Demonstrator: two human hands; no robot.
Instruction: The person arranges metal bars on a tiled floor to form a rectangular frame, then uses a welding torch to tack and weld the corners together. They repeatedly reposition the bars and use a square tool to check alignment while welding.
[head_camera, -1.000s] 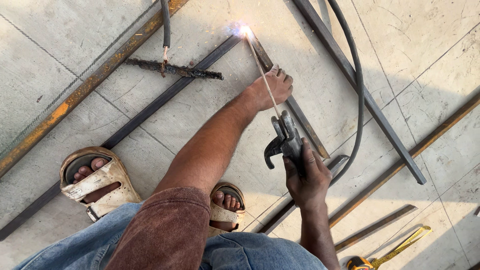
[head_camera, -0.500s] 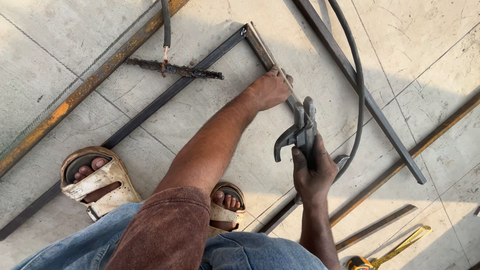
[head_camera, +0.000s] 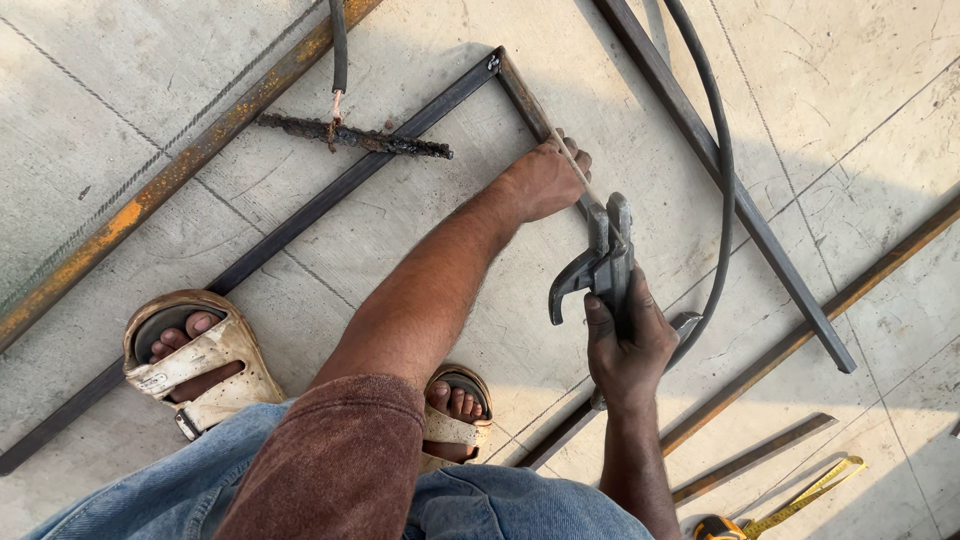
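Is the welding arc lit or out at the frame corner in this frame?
Out. No glow or spark shows at the frame corner; the right hand holds the electrode holder back from it, while the left hand rests on the bar.

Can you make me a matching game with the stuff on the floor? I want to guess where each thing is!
Things:
1. electrode holder
2. tape measure
3. black cable
4. sandal

Places or states:
A. on a foot at lower left
B. gripped in the right hand
C. lying at the bottom right edge
D. curving over the floor at upper right

Pairs: 1-B, 2-C, 3-D, 4-A
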